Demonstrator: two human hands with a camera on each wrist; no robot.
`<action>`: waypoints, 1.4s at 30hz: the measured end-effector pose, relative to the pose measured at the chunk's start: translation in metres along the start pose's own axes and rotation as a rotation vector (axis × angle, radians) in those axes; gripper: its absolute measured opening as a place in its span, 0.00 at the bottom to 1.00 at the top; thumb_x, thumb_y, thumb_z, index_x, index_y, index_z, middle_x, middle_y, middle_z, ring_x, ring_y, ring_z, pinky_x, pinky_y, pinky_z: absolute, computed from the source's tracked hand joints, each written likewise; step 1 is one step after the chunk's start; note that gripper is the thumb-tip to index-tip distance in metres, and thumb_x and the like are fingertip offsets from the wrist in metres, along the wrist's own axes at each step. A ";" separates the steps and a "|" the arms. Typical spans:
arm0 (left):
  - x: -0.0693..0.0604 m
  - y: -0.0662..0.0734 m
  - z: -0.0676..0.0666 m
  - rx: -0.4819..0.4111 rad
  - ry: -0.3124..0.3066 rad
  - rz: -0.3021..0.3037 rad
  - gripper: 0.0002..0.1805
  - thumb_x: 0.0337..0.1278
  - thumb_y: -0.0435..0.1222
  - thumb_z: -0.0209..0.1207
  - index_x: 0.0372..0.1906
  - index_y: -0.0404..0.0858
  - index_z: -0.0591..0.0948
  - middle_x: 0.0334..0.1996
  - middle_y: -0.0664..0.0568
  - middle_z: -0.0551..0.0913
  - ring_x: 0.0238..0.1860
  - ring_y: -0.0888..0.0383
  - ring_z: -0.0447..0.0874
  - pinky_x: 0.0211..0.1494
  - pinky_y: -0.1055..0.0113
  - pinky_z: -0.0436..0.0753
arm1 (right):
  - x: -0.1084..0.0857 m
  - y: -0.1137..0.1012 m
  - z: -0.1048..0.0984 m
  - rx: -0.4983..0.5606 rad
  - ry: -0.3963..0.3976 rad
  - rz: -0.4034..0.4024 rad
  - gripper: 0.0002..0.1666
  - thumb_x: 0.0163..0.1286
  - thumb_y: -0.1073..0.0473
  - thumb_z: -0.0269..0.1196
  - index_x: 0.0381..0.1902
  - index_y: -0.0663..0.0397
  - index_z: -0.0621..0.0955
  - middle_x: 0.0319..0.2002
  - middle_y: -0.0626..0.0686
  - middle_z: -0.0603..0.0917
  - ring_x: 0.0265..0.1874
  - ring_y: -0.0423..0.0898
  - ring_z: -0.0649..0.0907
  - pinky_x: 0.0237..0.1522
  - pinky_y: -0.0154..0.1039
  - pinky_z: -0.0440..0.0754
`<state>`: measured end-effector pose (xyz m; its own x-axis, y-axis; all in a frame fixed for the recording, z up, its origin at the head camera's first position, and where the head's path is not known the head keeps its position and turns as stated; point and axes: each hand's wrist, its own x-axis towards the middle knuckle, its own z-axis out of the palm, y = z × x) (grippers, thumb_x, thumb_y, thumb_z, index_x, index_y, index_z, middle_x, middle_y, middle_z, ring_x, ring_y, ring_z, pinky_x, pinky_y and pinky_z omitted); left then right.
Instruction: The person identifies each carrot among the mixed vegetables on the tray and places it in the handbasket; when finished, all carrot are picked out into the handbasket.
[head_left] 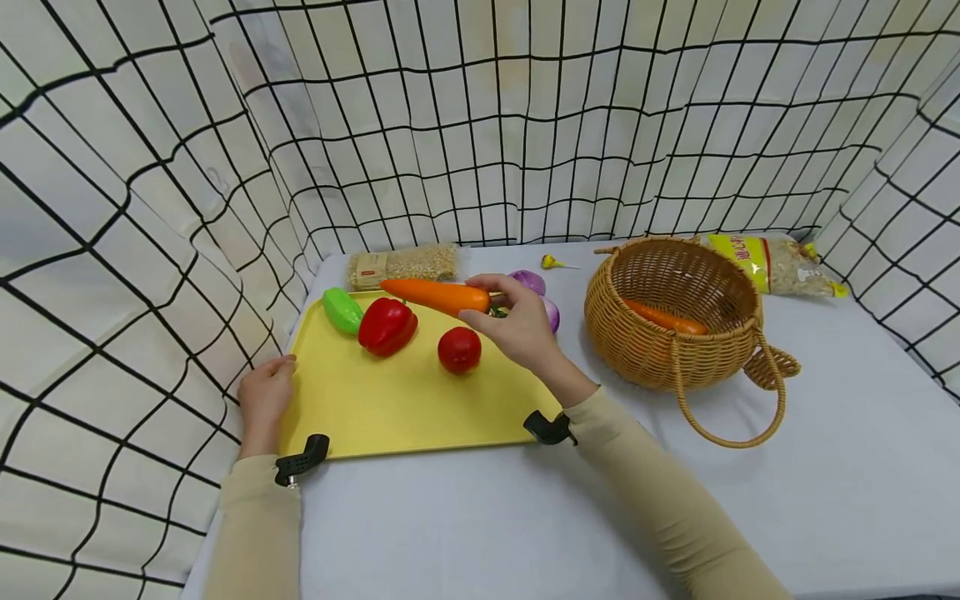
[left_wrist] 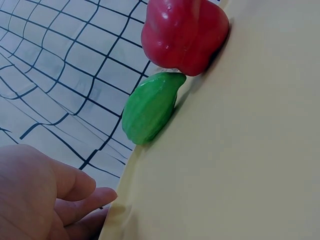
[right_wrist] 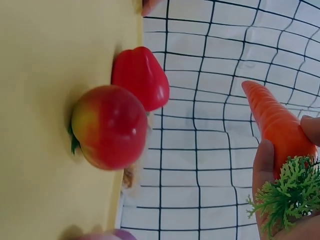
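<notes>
In the head view, my right hand (head_left: 517, 321) grips an orange carrot (head_left: 431, 293) by its leafy top, raised above the yellow tray (head_left: 360, 408). The carrot's green leaves (right_wrist: 287, 195) show in the right wrist view. My left hand (head_left: 266, 394) touches the tray's left edge with its fingertips; some of its fingers are partly hidden in the left wrist view. On the tray lie a green bumpy vegetable (head_left: 342, 311), a red bell pepper (head_left: 387, 327) and a red tomato (head_left: 460, 350). Purple onions (head_left: 551, 315) sit partly behind my right hand.
Right of the tray stands a wicker basket (head_left: 637, 354) with another carrot (head_left: 663, 318) inside and its handle hanging forward. Bagged dry goods (head_left: 405, 263) lie behind the tray, another bag (head_left: 798, 265) behind the basket. A small yellow-and-red item (head_left: 551, 262) lies between. Black netting surrounds the table.
</notes>
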<state>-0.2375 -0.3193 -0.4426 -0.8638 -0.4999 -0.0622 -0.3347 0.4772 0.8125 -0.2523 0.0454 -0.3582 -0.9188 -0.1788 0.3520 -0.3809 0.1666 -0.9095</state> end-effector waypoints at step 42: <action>-0.004 0.002 -0.001 0.057 0.036 0.068 0.24 0.73 0.41 0.44 0.61 0.29 0.77 0.62 0.37 0.75 0.66 0.41 0.68 0.66 0.50 0.66 | -0.026 -0.033 -0.158 0.022 0.315 0.084 0.27 0.62 0.57 0.71 0.59 0.53 0.78 0.53 0.53 0.78 0.50 0.48 0.76 0.45 0.27 0.80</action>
<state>-0.2347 -0.3172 -0.4402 -0.8717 -0.4899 0.0136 -0.2974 0.5509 0.7798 -0.2327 0.1977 -0.3027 -0.9353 0.1441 0.3231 -0.3027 0.1467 -0.9417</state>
